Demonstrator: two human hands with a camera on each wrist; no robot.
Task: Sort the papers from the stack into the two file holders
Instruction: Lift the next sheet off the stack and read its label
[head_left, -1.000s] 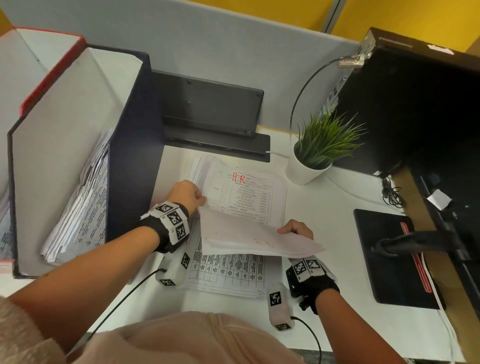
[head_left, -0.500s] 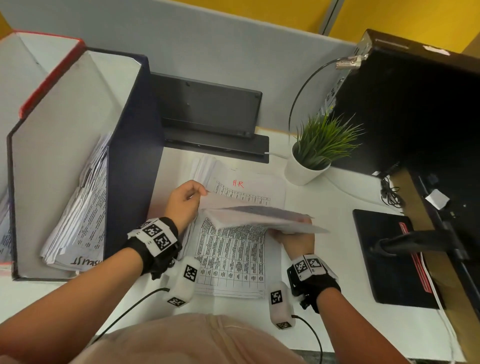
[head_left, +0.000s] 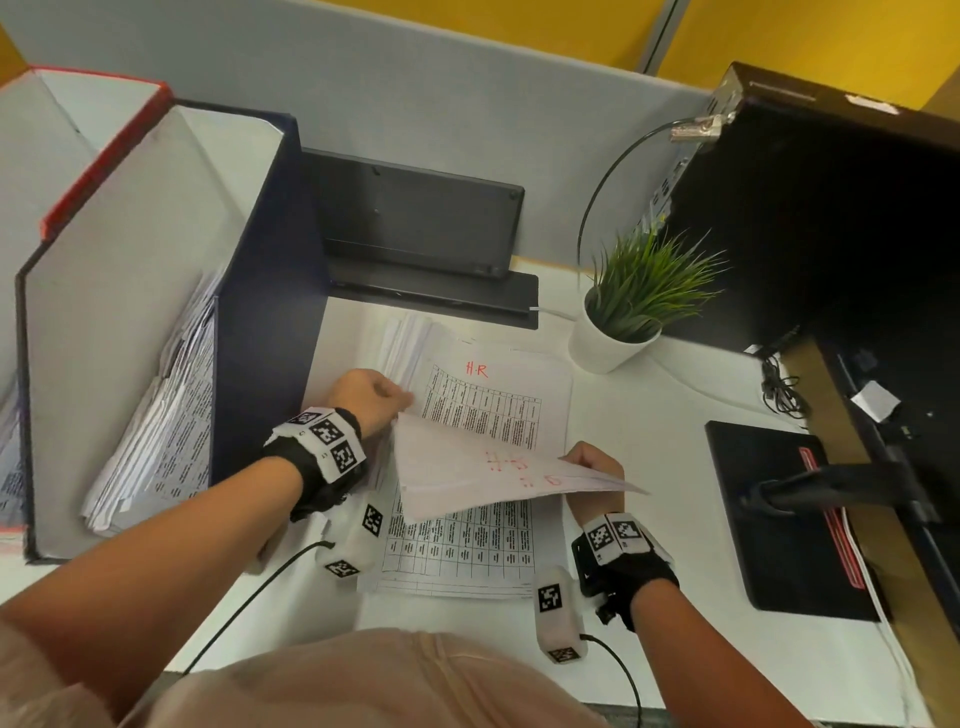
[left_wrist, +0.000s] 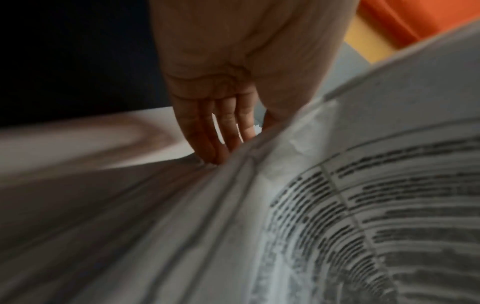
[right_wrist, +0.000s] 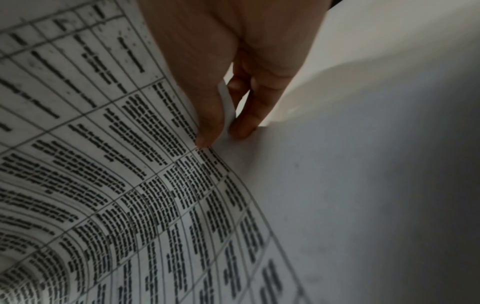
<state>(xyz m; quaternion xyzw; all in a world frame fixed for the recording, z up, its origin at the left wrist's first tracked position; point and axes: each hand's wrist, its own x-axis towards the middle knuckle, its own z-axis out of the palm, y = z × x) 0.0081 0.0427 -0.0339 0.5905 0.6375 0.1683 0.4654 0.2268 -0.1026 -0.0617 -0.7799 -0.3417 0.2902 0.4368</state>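
A stack of printed table sheets (head_left: 483, 410), its top page marked "H.R" in red, lies flat on the white desk (head_left: 649, 467). Above its middle, a few lifted sheets (head_left: 483, 478) tilt up with red writing showing through. My left hand (head_left: 400, 402) grips their left corner; in the left wrist view its fingers (left_wrist: 207, 131) tuck behind the paper edge (left_wrist: 259, 164). My right hand (head_left: 576, 460) pinches the right edge between thumb and fingers (right_wrist: 207, 115). The blue file holder (head_left: 260, 322), stuffed with papers, stands at the left, and the red-edged holder (head_left: 98, 156) beyond it.
A black stand (head_left: 415, 234) sits behind the stack against the grey partition. A potted plant (head_left: 623, 322) stands at the back right, with a black monitor (head_left: 805, 234) and its base (head_left: 779, 519) at the right. Cables trail from both wrist cameras.
The lifted sheets lay nearly flat half a second ago and now tilt up again with their underside toward me. Both hands keep hold of their edges.
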